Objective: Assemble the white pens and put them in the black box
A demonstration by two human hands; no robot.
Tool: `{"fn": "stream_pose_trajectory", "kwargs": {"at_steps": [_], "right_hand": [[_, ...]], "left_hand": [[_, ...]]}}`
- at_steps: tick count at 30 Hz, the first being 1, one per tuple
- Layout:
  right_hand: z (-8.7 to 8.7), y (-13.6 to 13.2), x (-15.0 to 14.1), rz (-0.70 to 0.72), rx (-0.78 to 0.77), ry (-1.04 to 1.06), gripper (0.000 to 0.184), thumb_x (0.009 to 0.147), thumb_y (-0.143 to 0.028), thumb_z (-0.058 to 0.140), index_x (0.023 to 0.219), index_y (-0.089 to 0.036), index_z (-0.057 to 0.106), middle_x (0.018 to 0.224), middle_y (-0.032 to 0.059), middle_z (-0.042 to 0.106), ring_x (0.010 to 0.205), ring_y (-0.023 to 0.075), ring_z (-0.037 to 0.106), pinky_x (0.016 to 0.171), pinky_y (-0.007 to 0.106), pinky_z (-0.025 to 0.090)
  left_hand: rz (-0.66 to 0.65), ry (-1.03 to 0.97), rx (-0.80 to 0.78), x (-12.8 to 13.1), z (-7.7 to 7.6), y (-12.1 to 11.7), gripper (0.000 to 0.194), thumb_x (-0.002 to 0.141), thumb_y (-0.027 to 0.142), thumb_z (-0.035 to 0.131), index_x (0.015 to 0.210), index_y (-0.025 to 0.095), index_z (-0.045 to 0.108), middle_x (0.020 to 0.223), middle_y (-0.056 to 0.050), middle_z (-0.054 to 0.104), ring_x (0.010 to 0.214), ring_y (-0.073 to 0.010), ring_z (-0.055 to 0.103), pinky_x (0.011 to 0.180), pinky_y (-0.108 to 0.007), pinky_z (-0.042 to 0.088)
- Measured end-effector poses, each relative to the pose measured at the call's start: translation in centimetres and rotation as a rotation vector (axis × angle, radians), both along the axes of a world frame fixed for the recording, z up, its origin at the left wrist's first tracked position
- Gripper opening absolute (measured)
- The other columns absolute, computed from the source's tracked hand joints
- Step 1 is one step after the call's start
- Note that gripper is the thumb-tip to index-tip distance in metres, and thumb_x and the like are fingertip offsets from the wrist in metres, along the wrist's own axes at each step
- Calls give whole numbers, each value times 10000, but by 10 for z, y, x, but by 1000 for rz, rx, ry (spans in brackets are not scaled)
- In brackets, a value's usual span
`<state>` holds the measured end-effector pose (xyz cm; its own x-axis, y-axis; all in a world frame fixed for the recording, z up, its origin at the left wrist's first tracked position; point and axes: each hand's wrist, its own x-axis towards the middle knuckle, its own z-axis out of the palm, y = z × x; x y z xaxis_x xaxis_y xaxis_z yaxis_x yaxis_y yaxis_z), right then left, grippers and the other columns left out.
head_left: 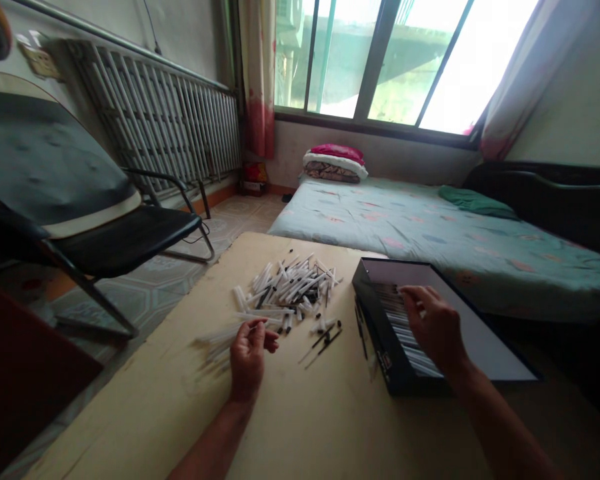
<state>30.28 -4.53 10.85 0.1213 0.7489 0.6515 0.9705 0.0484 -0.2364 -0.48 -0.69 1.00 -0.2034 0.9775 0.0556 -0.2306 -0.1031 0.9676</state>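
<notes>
My left hand (247, 360) hangs palm up with loosely curled fingers, just over the near end of a heap of clear-barrelled ballpoint pens (287, 293) on a cream board tabletop (305, 420). Blurred pens (215, 347) lie beside it. Several thin black-tipped ink refills (323, 343) lie to its right. My right hand (433, 327) is over an open black box (383, 350), with its fingertips on rows of white pens (405, 327) packed inside. The hand hides part of those rows.
A white-lined box lid (480, 320) stands open behind the box, by the table's right side. A black chair (125, 240) stands to the left of the table, with a radiator (155, 113) beyond it. A bed with a pale quilt (380, 233) lies ahead, below a bright window.
</notes>
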Motion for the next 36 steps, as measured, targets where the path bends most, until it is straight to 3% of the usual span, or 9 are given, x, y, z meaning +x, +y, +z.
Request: {"fn": "stream_pose_trajectory", "kwargs": {"at_steps": [2, 5, 9, 12, 20, 24, 27, 30, 36], "right_hand": [[1, -9, -40, 125, 7, 89, 224, 885, -292, 422, 861, -178, 613, 789, 53, 597, 699, 157, 560, 656, 253, 403], [-19, -13, -86, 300, -229, 219, 206, 895, -246, 411, 867, -186, 605, 807, 44, 596, 710, 146, 561, 655, 236, 404], [-63, -2, -113, 270, -430, 243, 201, 840, -110, 428, 872, -182, 612, 832, 40, 592, 734, 142, 562, 663, 221, 396], [-79, 7, -123, 259, -495, 105, 293, 800, -26, 415, 910, -202, 621, 894, 44, 590, 806, 150, 558, 661, 216, 379], [-66, 26, -142, 304, -550, -421, 195, 794, -32, 468, 779, -165, 609, 858, 83, 604, 801, 210, 535, 662, 289, 367], [-67, 32, -134, 394, -469, -462, 198, 794, -21, 458, 784, -173, 585, 850, 70, 597, 762, 191, 530, 659, 287, 374], [-68, 30, -125, 371, -340, -232, 177, 803, -42, 445, 791, -183, 551, 843, 54, 579, 761, 176, 531, 667, 273, 385], [-76, 21, -124, 267, -151, 248, 75, 826, -137, 452, 833, -182, 512, 749, 15, 549, 659, 144, 525, 630, 255, 402], [-112, 3, -142, 169, 24, 1249, 220, 764, -366, 553, 860, -179, 487, 704, -8, 569, 535, 108, 529, 495, 219, 419]], "left_hand": [[17, 26, 11, 0, -2, 0, 273, 769, 407, 569, 903, 170, 546, 606, 3, 644, 485, -123, 583, 481, -237, 472], [16, 31, -2, -1, -5, 1, 265, 784, 405, 546, 903, 169, 534, 598, 5, 638, 470, -120, 573, 467, -234, 468], [11, 23, -17, 0, -8, 3, 270, 786, 406, 540, 910, 167, 525, 597, 2, 635, 466, -121, 571, 459, -234, 465], [14, 23, -13, 0, -9, 4, 269, 790, 404, 537, 912, 165, 524, 594, 2, 630, 460, -118, 566, 457, -228, 460], [7, 54, -6, 0, -12, 4, 257, 802, 402, 527, 917, 172, 521, 600, 5, 627, 461, -119, 568, 463, -225, 456], [14, 77, -5, 0, -12, 5, 255, 804, 404, 520, 913, 175, 527, 601, 7, 627, 466, -118, 569, 466, -224, 457], [16, 110, 0, 0, -11, 4, 240, 809, 397, 510, 905, 178, 527, 611, 4, 631, 479, -125, 579, 478, -234, 466], [17, 229, 35, 1, -9, 1, 222, 801, 376, 524, 905, 181, 539, 663, -15, 649, 547, -149, 616, 549, -263, 494], [-69, 792, 204, 0, 7, -1, 163, 806, 240, 494, 926, 179, 586, 888, -79, 654, 788, -203, 628, 740, -334, 485]]}}
